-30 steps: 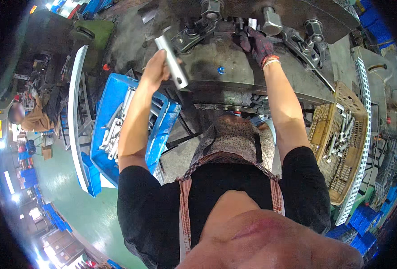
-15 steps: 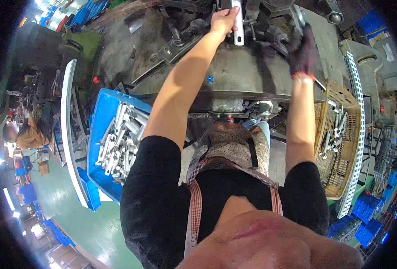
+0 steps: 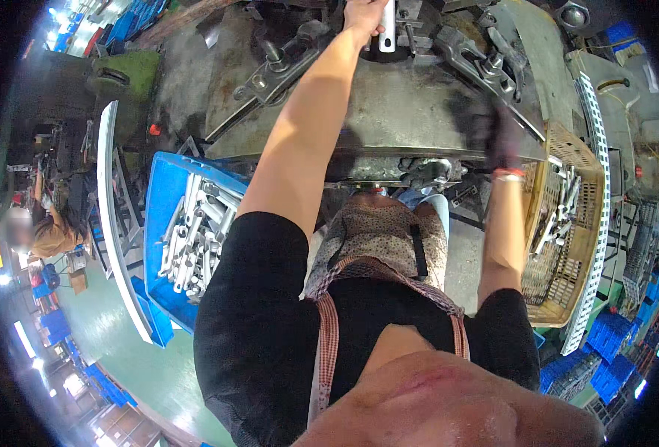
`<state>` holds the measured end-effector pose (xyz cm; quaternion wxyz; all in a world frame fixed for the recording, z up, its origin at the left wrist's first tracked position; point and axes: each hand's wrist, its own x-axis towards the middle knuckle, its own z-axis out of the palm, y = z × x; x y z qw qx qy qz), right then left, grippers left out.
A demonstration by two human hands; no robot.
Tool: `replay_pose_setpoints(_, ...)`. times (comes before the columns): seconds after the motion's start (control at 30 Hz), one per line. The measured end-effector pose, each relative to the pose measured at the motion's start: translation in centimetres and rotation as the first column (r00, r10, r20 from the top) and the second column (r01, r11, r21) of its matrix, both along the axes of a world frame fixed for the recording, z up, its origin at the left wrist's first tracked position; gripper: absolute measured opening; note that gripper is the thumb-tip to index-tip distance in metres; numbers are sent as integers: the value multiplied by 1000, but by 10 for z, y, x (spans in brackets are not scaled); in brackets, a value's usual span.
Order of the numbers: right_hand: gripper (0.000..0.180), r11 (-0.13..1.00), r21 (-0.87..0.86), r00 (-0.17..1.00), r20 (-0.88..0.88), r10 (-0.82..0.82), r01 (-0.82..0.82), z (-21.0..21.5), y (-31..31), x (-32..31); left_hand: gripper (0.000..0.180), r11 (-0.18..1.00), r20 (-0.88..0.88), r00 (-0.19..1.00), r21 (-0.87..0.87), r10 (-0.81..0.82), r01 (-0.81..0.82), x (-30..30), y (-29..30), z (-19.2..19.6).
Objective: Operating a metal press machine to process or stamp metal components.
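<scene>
At the top of the head view my left hand (image 3: 363,16) is bare and closed round a silver wrench (image 3: 387,37). The slotted handle end of the wrench points toward me, and its far end is cut off by the picture's edge. My right hand (image 3: 504,138), in a dark glove, is over the right front edge of the metal bench, smeared by motion. Its fingers cannot be made out, nor whether anything is in them. Beyond it lies a bolted clamp bar (image 3: 475,63) with a curved grey metal piece (image 3: 507,52) beside it.
A second clamp bar (image 3: 281,74) angles across the left of the metal bench (image 3: 400,119). At my left stands a blue bin (image 3: 158,212) of silver wrenches; at my right, a tan slotted basket (image 3: 579,261) holds several more. Another person (image 3: 54,231) is far left.
My right hand has come back toward me, away from the clamp bar and curved metal piece. My left hand keeps hold of the wrench; the whole view has shifted slightly.
</scene>
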<state>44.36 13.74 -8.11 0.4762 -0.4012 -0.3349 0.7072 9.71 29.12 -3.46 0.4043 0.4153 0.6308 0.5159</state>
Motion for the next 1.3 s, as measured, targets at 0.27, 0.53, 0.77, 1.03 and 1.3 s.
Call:
replay_pose_setpoints(0.27, 54, 983, 172, 903, 429, -10, -71, 54, 72, -224, 38, 947, -560, 824, 302, 87, 106, -23, 17, -19)
replay_pose_setpoints(0.53, 45, 772, 528, 499, 805, -321, -354, 5, 97, -230, 29, 989, -640, 768, 121, 11, 86, -18, -9, -3)
replay_pose_setpoints(0.77, 45, 689, 645, 551, 725, -414, -331, 4, 79, -228, 58, 995, -675, 734, -10, -81, 101, -20, -12, 0)
replay_pose_setpoints(1.03, 40, 765, 518, 387, 842, -377, -382, 13, 76, -226, 63, 996, -629, 774, -18, -75, 82, -15, -9, -2)
replay_pose_setpoints(1.3, 41, 782, 452, 293, 888, -354, -428, 9, 80, -223, 63, 999, -641, 767, -1, -33, 42, -15, -6, 3)
